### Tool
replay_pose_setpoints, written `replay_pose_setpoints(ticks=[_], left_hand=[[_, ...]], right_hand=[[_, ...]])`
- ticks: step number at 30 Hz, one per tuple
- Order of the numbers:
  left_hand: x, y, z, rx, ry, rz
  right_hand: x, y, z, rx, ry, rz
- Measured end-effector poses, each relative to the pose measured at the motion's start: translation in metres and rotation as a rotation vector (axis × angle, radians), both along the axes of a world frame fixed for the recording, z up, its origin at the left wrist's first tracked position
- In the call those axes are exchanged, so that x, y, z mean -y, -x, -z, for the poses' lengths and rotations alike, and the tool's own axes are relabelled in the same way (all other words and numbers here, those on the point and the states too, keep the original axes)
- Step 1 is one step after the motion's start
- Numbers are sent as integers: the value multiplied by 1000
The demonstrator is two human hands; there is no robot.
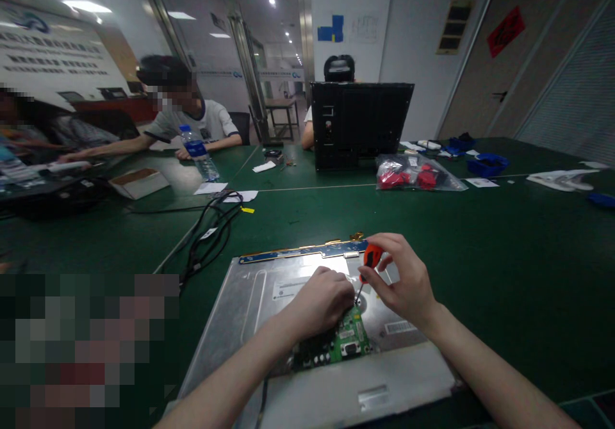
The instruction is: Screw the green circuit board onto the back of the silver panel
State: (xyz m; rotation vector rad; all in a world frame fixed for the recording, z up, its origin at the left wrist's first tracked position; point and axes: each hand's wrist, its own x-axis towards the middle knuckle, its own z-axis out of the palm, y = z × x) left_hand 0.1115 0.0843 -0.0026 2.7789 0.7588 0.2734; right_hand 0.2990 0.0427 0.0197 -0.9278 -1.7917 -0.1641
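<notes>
In front of me lies a metal-backed display panel (250,301), with a blue circuit strip (298,252) along its far edge. A green circuit board (348,333) sits on the panel's back. My right hand (403,275) grips a screwdriver with an orange and black handle (371,256), tilted, its shaft pointing down at the board's far corner. My left hand (324,298) is closed beside the screwdriver tip, over the board; its fingertips are hidden, so what they hold does not show.
Black cables (211,237) lie left of the panel. Further back stand a water bottle (199,153), an open box (139,182), a black monitor casing (362,125) and a plastic bag with red items (418,173). Other people sit across the table (504,256).
</notes>
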Motion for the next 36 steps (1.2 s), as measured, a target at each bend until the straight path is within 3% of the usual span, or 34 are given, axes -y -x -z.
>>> replay_pose_setpoints(ticks=[10, 27, 36], left_hand=[[0, 0, -1, -10, -4, -9], [0, 1, -1, -4, 9, 2], [-1, 1, 0, -11, 18, 1]], right_hand=[[1, -1, 1, 23, -1, 44], [0, 0, 0, -27, 6, -82], [-2, 2, 5, -89, 14, -75]])
